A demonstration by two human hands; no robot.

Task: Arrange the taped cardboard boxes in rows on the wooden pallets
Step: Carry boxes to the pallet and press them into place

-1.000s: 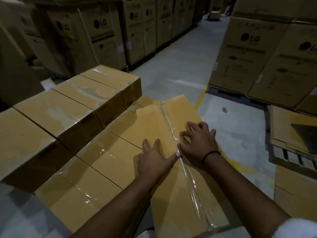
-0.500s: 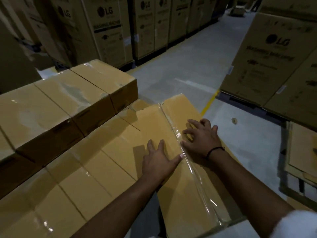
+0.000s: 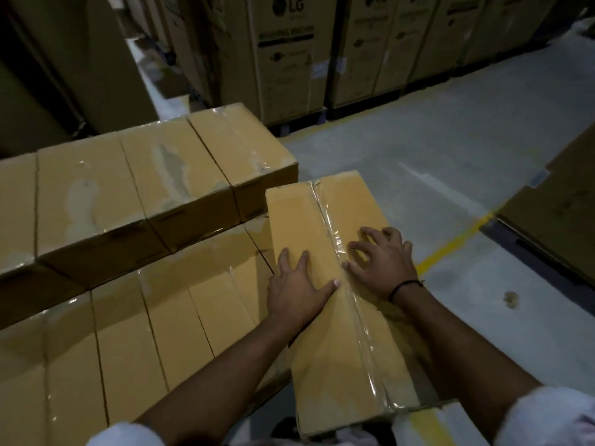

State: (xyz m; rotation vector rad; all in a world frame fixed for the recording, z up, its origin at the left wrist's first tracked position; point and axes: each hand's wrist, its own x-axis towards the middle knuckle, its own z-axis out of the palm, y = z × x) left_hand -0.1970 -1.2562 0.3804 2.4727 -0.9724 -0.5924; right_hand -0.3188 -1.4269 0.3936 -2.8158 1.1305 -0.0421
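Note:
A long taped cardboard box [image 3: 335,365] lies at the right end of the stack, its clear tape seam running lengthwise. My left hand [image 3: 294,292] presses flat on its top, left of the seam. My right hand [image 3: 383,263] rests on the top to the right of the seam, fingers spread and slightly bent. To the left lies a lower row of taped boxes [image 3: 180,320], edge to edge. Behind that row stands a higher row of taped boxes [image 3: 154,188]. No pallet shows under the stack.
Tall printed cartons [image 3: 286,56] line the back wall. Another large carton [image 3: 560,207] stands at the right. Grey concrete floor [image 3: 444,149] with a yellow line [image 3: 450,246] runs between them.
The view has swung left and forward. The box under my hands now sits closer against the end of the lower row. Both hands stay on its top.

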